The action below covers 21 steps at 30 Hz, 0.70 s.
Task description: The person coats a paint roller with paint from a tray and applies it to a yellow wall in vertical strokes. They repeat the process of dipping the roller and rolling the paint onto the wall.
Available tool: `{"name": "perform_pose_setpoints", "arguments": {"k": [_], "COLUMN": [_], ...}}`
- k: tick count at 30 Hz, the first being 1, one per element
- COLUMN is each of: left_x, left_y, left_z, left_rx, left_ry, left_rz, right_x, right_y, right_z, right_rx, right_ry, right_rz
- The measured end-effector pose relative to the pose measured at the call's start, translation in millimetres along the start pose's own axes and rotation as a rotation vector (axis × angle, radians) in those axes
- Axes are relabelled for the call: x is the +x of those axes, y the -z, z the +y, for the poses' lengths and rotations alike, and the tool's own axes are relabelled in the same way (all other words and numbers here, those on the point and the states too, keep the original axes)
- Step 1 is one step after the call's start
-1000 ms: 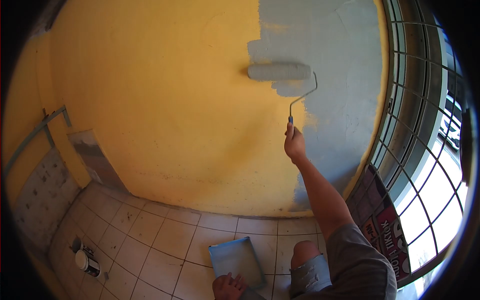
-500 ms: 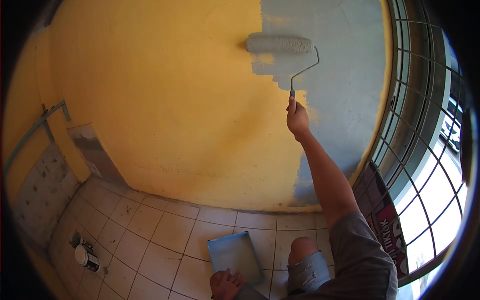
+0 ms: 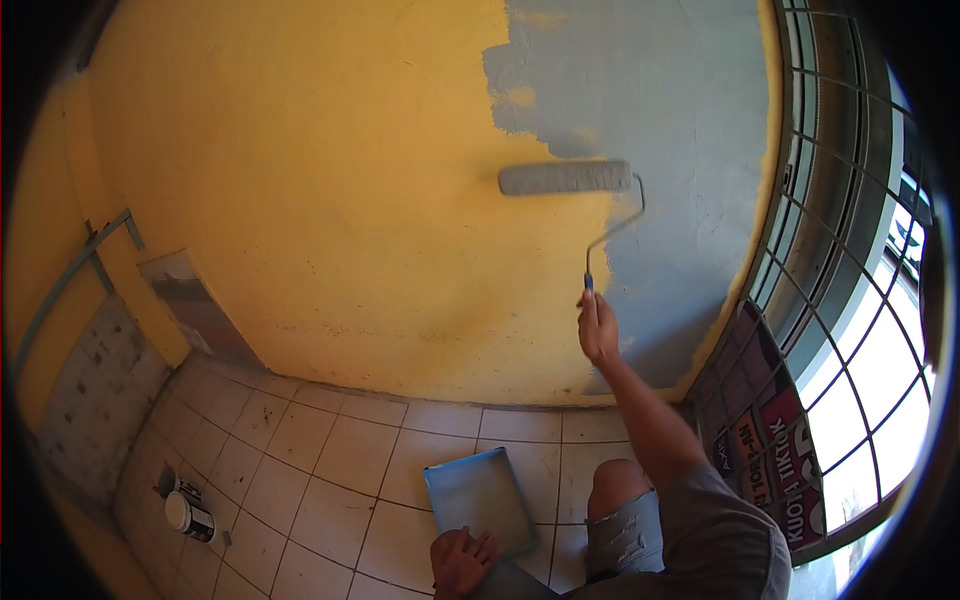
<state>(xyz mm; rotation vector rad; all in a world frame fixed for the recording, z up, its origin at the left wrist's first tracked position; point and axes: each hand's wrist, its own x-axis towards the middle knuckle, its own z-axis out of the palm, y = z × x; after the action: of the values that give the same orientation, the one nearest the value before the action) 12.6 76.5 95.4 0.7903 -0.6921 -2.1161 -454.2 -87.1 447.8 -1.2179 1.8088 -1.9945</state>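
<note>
My right hand (image 3: pixel 599 327) is closed around the handle of a paint roller (image 3: pixel 565 178). The roller's grey-coated sleeve lies level against the wall, mostly over yellow, with its right end by the grey paint (image 3: pixel 660 110). A bent wire frame joins the sleeve to the handle. My left hand (image 3: pixel 468 562) rests low by my knee with its fingers spread, holding nothing. Just beyond it on the floor is a blue paint tray (image 3: pixel 437 500) with greyish paint inside; my hand overlaps its near edge in view.
The yellow wall (image 3: pixel 300 200) meets a white tiled floor (image 3: pixel 330 450). A paint can (image 3: pixel 190 517) stands on the floor at left. To the right are a metal window grille (image 3: pixel 850 340) and a printed banner (image 3: pixel 775 450). A grey pipe-like bar (image 3: pixel 68 275) runs along the left wall.
The roller and my right hand have moved down the wall, and grey paint now covers more of the yellow on the roller's path. My left hand stays low near the tray.
</note>
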Motion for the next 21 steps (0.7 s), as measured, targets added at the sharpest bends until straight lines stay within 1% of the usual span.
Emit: {"name": "perform_pose_setpoints", "arguments": {"k": [1,3,5,6,8,9,11,13,15,16,18,19,21], "left_x": [-6,-26,-52,-56,-64,-69,-72,-73,-72,-74,-62,-58,-56], "left_y": [-6,-36,-76,-79,-77,-77,-77,-93,-72,-62,-41,-27,9], "left_z": [-2,12,36,36,34,35,45,70,83,83,86,86,70], "left_rx": [0.041,0.082,-0.352,-0.362,-0.377,-0.390,-0.313,-0.250,-0.244,-0.242,-0.343,-0.324,-0.173], "left_ry": [-0.027,-0.051,0.082,0.092,0.078,0.087,-0.101,-0.227,-0.324,-0.324,-0.413,-0.423,-0.210], "left_rz": [-0.019,-0.027,-0.086,-0.055,-0.187,-0.163,-0.135,-0.054,0.008,0.026,0.314,0.315,0.536], "right_x": [-21,-69,-116,-133,-164,-175,-189,-209,-223,-228,-230,-232,-239], "right_y": [3,8,16,20,28,35,46,52,63,68,74,74,78], "right_z": [17,41,47,55,72,78,92,103,79,69,56,59,68], "right_rx": [0.027,-0.033,-0.121,-0.125,-0.073,-0.082,-0.108,-0.081,0.227,0.229,0.303,0.325,0.333], "right_ry": [-0.046,-0.056,-0.039,-0.066,-0.172,-0.195,-0.359,-0.355,-0.673,-0.687,-0.832,-0.833,-0.777], "right_rz": [-0.009,-0.030,-0.041,-0.061,-0.104,-0.120,-0.240,-0.248,-0.334,-0.345,-0.398,-0.400,-0.398]}}
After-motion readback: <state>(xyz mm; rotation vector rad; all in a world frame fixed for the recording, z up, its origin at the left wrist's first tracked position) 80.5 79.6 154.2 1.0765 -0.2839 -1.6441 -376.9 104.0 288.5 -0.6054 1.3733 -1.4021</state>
